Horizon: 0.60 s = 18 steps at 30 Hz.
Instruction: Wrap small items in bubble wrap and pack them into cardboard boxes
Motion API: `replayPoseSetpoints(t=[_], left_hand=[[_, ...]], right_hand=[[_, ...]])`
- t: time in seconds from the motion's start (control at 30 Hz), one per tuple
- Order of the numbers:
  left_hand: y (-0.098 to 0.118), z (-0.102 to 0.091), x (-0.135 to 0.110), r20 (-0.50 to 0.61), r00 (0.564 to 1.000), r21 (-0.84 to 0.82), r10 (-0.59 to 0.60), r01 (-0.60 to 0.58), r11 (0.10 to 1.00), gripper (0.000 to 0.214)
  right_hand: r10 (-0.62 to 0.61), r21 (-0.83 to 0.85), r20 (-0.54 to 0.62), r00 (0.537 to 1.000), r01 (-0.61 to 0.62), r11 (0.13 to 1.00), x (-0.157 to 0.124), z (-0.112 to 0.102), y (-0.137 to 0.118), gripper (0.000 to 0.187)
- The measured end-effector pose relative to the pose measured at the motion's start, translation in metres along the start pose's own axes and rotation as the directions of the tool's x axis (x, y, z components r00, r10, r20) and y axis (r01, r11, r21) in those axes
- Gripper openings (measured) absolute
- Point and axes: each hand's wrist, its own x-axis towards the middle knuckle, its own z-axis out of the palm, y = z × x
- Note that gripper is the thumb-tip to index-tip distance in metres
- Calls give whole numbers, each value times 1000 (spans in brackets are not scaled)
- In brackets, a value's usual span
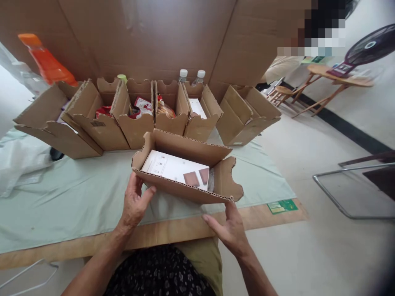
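An open cardboard box [185, 191] hovers above the table's near edge, tilted toward me. Inside lies a white flat package [173, 166] with brown squares printed on it. My left hand [134, 203] grips the box's left end, thumb on the front wall and fingers under the corner. My right hand [230, 226] is below the box's right front corner, fingertips touching its bottom edge, fingers partly spread.
A row of several open cardboard boxes [135, 123] stands at the back on a pale green cloth [77, 193], some with snack packets. Two water bottles [191, 76] and a tall cardboard sheet [148, 37] are behind. An orange bottle [46, 61] is far left. A person sits back right.
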Motion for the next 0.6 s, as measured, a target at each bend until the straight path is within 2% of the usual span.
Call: replayPoseSetpoints(t=[0.1, 0.2, 0.27, 0.33, 0.4, 0.47, 0.53, 0.6], left_hand=[[-5, -12, -6, -10, 998, 40, -61, 61, 997, 69], [-8, -22, -19, -48, 984, 131, -172, 177, 975, 76], [-10, -21, -29, -62, 977, 175, -204, 212, 961, 76], [-13, -16, -38, -70, 980, 200, -189, 199, 959, 77], [-14, -7, -44, -79, 983, 217, -165, 178, 960, 81], [-14, 3, -44, -59, 985, 226, -164, 173, 959, 85], [-16, 15, -40, 37, 985, 248, -170, 156, 956, 84], [-21, 28, -35, 187, 971, 305, -150, 88, 948, 81]], right_hand=[[-61, -21, 51, 997, 62, 998, 7, -13, 25, 99], [-166, 104, 105, 981, 155, 982, 47, -15, 33, 126], [-206, 187, 140, 968, 178, 966, 74, -12, 32, 131], [-204, 227, 149, 968, 167, 959, 86, -10, 29, 132], [-199, 221, 123, 972, 168, 961, 79, -8, 29, 130], [-194, 162, 63, 979, 182, 970, 55, -10, 36, 124], [-156, 54, -69, 985, 160, 986, 23, -16, 49, 120], [-50, -52, -258, 965, 38, 998, -6, -29, 64, 121]])
